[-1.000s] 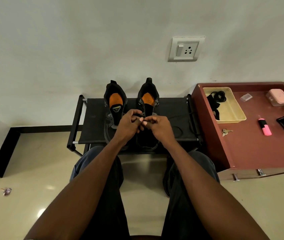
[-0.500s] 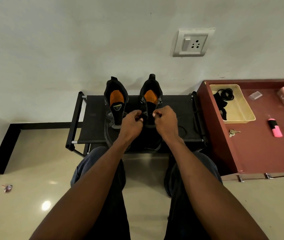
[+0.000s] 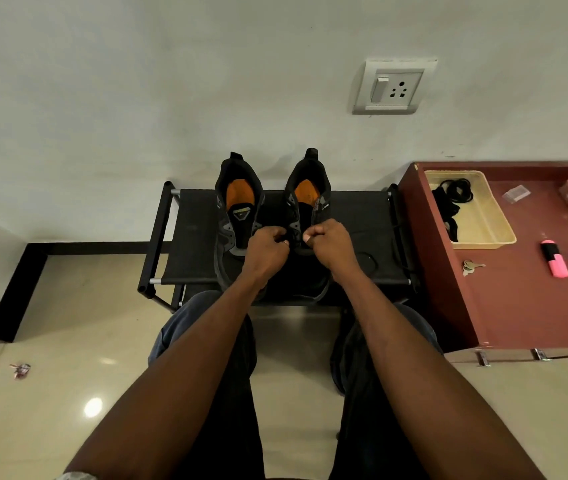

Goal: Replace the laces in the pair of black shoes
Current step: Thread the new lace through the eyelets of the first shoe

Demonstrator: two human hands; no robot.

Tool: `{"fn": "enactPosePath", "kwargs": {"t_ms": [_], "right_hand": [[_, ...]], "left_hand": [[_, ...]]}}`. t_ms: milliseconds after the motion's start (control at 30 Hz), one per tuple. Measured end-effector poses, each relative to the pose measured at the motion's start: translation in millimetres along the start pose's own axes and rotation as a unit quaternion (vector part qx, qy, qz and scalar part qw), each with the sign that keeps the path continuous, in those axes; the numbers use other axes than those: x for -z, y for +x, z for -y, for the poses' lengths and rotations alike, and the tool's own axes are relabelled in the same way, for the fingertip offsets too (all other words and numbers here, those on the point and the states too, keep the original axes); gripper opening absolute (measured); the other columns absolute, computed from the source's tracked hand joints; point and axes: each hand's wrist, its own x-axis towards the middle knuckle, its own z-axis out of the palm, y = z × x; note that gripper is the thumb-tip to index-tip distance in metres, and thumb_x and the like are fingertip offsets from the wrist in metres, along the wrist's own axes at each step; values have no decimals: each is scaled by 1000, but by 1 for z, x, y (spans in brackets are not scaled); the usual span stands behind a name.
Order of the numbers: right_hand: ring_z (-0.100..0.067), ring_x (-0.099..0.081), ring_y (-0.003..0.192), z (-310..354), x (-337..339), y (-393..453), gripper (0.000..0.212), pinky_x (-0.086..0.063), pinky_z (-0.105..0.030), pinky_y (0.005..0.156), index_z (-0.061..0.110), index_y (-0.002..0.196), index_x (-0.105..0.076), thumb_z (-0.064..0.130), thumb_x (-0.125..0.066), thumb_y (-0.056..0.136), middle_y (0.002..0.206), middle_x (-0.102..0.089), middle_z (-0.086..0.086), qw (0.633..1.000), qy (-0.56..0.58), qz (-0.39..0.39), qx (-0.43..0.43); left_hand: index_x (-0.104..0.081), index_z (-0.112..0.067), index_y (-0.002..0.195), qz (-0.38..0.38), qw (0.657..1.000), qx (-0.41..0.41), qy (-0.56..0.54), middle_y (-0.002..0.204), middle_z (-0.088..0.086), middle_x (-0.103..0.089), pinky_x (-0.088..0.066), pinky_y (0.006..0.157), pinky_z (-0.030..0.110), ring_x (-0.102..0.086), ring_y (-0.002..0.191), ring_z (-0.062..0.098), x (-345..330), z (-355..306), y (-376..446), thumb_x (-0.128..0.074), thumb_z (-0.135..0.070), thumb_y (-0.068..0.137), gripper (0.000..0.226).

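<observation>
Two black shoes stood side by side on a black rack (image 3: 192,233) against the wall, heels to the wall and toes toward the person. The left shoe (image 3: 239,202) showed its orange insole and had no hand on it. The right shoe (image 3: 307,199) was under both hands, at its lacing part. The left hand (image 3: 265,249) was curled into a loose fist at the left edge of that shoe's opening, and its fingers seemed to pinch something dark, probably a lace, but the lace itself could not be seen clearly. The right hand (image 3: 331,244) was also curled, thumb against the forefinger, at the right edge of the opening. The two hands were near each other but apart. Both forearms were stretched forward from the person's knees, almost straight.

On the red cabinet (image 3: 518,306) to the right lay a tray (image 3: 487,233) with black laces (image 3: 455,192) inside, keys (image 3: 470,266) and a pink marker (image 3: 557,259).
</observation>
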Motion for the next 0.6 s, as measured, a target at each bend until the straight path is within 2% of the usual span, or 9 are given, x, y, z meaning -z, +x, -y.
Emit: {"fn": "enactPosePath", "kwargs": {"t_ms": [100,233,267,333,367,433,533,600], "right_hand": [[-9,-58,75,0,-2,2,15,-42,-14,58,12,80,-73,4,-66,91,82,-67,-3,996,74,6,-53],[-17,-54,77,-1,-11,7,11,-39,-26,62,3,82,-71,2,-64,90,79,-62,-11,986,125,8,-106],[-18,-53,78,-1,-11,8,11,-40,-27,64,-3,85,-71,2,-63,91,80,-62,-12,984,137,11,-116],[-20,-56,84,-2,-7,11,14,-44,-28,72,-10,96,-69,2,-64,91,87,-64,-13,976,170,29,-136],[-20,-58,87,-3,-3,12,14,-46,-27,74,-8,99,-69,3,-64,92,91,-66,-13,972,184,40,-143],[-20,-60,90,-3,2,12,13,-47,-24,72,-5,100,-70,2,-64,92,94,-67,-13,970,192,49,-142],[-20,-60,88,-3,-3,11,18,-47,-28,76,-9,104,-70,1,-65,90,92,-67,-14,972,189,35,-134],[-20,-60,87,-3,-6,9,16,-47,-29,78,-7,102,-71,1,-66,89,90,-67,-13,973,187,26,-131]], "left_hand": [[-53,-5,140,11,1000,6,-9,139,12,-59,-42,84,18,-57,122,19,-2,-1,-1,-58,-8,95,45],[-53,-7,141,19,1000,7,-9,138,11,-59,-38,67,5,-58,103,9,-1,1,-1,-59,-8,95,47],[-53,-7,141,16,1000,11,-10,137,10,-59,-40,67,5,-58,103,8,-1,1,-1,-59,-8,95,46],[-54,-7,140,9,1000,16,-18,136,11,-60,-44,82,12,-59,116,15,0,1,0,-58,-7,95,46],[-55,-7,140,7,1000,18,-22,136,11,-61,-44,89,17,-58,122,19,0,1,0,-58,-7,94,45],[-55,-6,139,6,1000,19,-22,136,11,-61,-44,91,19,-57,125,20,-2,1,-1,-58,-7,94,45],[-52,-6,142,9,1000,12,-19,138,10,-58,-41,73,5,-58,116,15,-2,0,-2,-59,-8,95,47],[-52,-6,141,14,1000,7,-13,135,10,-60,-38,60,3,-60,101,9,-3,0,-2,-59,-8,95,47]]}}
